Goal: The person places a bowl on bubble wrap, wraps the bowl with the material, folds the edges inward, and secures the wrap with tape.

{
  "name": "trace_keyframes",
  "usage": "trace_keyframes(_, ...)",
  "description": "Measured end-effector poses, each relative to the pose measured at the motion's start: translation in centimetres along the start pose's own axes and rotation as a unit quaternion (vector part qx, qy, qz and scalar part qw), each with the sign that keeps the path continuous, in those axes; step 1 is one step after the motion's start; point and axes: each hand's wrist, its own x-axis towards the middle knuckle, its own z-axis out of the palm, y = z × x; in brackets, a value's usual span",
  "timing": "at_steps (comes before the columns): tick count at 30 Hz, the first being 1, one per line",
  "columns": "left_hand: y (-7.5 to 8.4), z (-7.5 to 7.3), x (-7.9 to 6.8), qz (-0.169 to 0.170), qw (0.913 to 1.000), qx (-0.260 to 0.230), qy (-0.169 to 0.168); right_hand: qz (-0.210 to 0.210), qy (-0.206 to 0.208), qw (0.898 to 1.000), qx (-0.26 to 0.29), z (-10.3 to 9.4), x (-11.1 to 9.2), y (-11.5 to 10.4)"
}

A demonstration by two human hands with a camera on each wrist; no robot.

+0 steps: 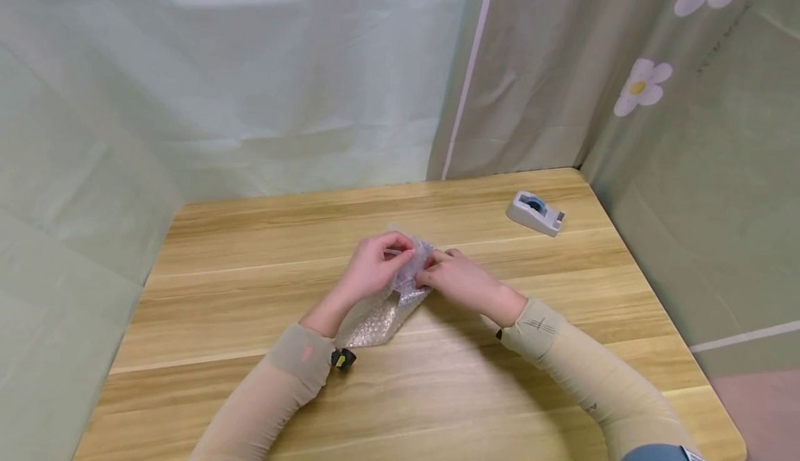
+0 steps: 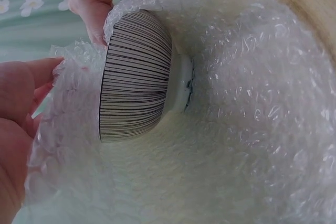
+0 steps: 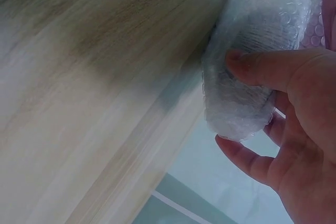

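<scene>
A white bowl [image 2: 137, 80] with thin dark stripes lies tipped on its side in a sheet of bubble wrap [image 1: 375, 322]. In the left wrist view its foot and striped outside show, while its inside is hidden. My left hand [image 1: 371, 266] pinches an edge of the wrap between thumb and fingers, beside the bowl's rim. On the other side, my right hand [image 1: 465, 282] grips the bowl through the wrap. The right wrist view shows the right thumb pressed on the covered stripes, with the fingers round the far side.
A grey tape dispenser [image 1: 534, 212] with a blue roll stands at the back right of the wooden table [image 1: 250, 322]. Pale curtains [image 1: 300, 86] hang behind the table and along both its sides.
</scene>
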Motion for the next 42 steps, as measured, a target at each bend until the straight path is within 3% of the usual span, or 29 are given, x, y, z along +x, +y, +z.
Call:
trace_keyframes(22,-0.5,0.3,0.0,-0.016,0.9997,0.011,-0.013,0.003,-0.009,1.0,0.0,-0.1,0.2,-0.2)
trace_keyframes(28,-0.5,0.6,0.0,-0.002,0.9972,0.071,-0.025,0.001,-0.002,1.0,0.002,-0.1,0.1,-0.2)
trace_keyframes(36,-0.9,0.9,0.0,0.039,0.9765,0.201,-0.069,0.003,0.001,1.0,-0.001,0.2,-0.1,-0.2)
trace_keyframes(42,-1.0,0.9,-0.2,0.073,0.9445,0.292,-0.132,0.006,-0.008,1.0,-0.011,0.2,0.0,-0.1)
